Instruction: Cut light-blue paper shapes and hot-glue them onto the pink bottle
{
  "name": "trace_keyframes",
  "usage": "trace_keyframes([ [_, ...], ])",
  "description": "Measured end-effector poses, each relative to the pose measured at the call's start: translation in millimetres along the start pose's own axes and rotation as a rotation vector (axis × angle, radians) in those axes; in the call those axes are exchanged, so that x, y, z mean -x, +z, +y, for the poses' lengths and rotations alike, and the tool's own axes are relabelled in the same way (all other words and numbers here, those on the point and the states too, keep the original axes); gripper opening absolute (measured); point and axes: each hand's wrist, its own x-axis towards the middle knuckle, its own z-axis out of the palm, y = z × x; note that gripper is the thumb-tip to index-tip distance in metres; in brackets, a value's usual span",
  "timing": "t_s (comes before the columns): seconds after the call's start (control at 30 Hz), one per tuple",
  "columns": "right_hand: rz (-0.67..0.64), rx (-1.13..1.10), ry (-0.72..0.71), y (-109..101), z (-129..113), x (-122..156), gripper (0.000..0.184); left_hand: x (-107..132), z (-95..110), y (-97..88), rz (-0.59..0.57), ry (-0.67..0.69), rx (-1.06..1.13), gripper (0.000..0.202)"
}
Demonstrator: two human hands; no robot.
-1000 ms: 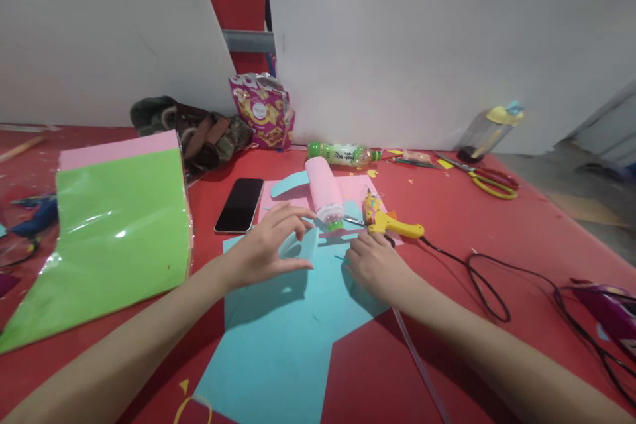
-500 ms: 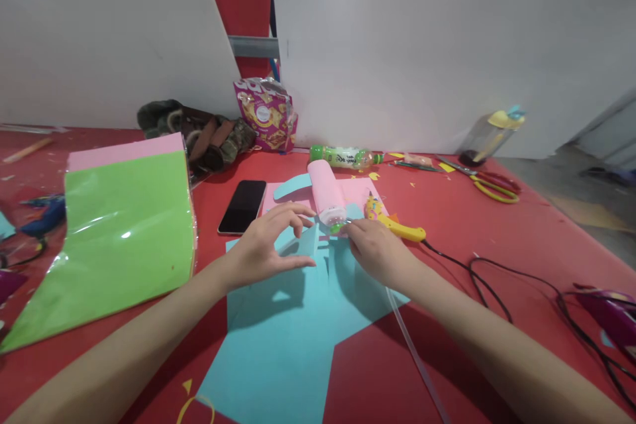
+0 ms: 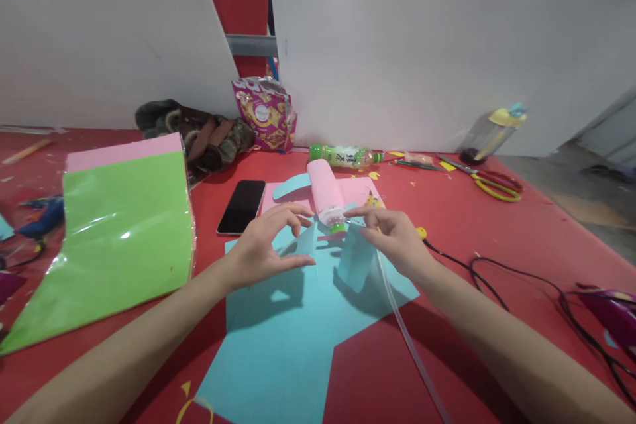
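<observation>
A pink-wrapped bottle (image 3: 326,187) with a green cap (image 3: 338,228) lies with its capped end toward me. One blue paper strip (image 3: 292,187) sticks out from its left side. My left hand (image 3: 268,238) is open, thumb and fingers apart around a raised blue paper flap (image 3: 308,242); contact is unclear. To the right of the cap, my right hand (image 3: 397,238) has its index finger stretched out and its thumb apart, close to another raised blue flap (image 3: 356,257). Beneath both hands lies a blue paper sheet (image 3: 278,344). A clear stick or tube (image 3: 410,341) runs down from below the right hand.
A yellow glue gun (image 3: 373,200) lies partly behind the right hand, its black cord (image 3: 452,262) trailing right. A phone (image 3: 242,207) and green sheets in plastic (image 3: 129,232) lie left. Scissors (image 3: 497,185), a green-labelled bottle (image 3: 345,157) and a snack bag (image 3: 265,112) are farther back.
My right hand has moved from the bottle's cap to the right, and its fingers have spread. The cap and the right blue flap show more fully. The left hand stays nearly still.
</observation>
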Motion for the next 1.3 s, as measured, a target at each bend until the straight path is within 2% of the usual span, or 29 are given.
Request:
trace_keyframes([
  [0.1, -0.023, -0.312, 0.159, 2.4, 1.6, 0.6, 0.028, 0.4, -0.3, 0.9, 0.016, -0.020, 0.041, 0.030],
  [0.2, 0.006, -0.504, 0.245, 4.8, 1.8, 2.6, 0.028, 1.0, 0.5, 1.6, 0.026, -0.013, 0.061, 0.029],
  [0.43, 0.006, -0.739, 0.262, 6.5, -9.1, 8.8, 0.033, 2.4, 3.1, 2.4, 0.030, -0.010, 0.117, 0.027],
  [0.6, -0.006, -0.757, 0.249, 6.9, -10.6, 11.2, 0.037, 1.6, 2.6, 2.8, 0.030, -0.008, 0.114, 0.026],
  [0.83, -0.012, -0.702, 0.247, 7.8, -11.9, 12.2, 0.034, 2.4, 2.1, 3.6, 0.022, -0.013, 0.120, 0.024],
  [1.07, -0.147, -0.591, 0.240, 9.5, -6.2, 16.5, 0.027, 2.2, 4.9, 3.4, 0.043, -0.005, 0.100, 0.025],
  [1.3, -0.253, -0.465, 0.245, 11.9, -5.6, 17.5, 0.034, 2.1, 4.5, 2.7, 0.049, -0.005, 0.101, 0.024],
])
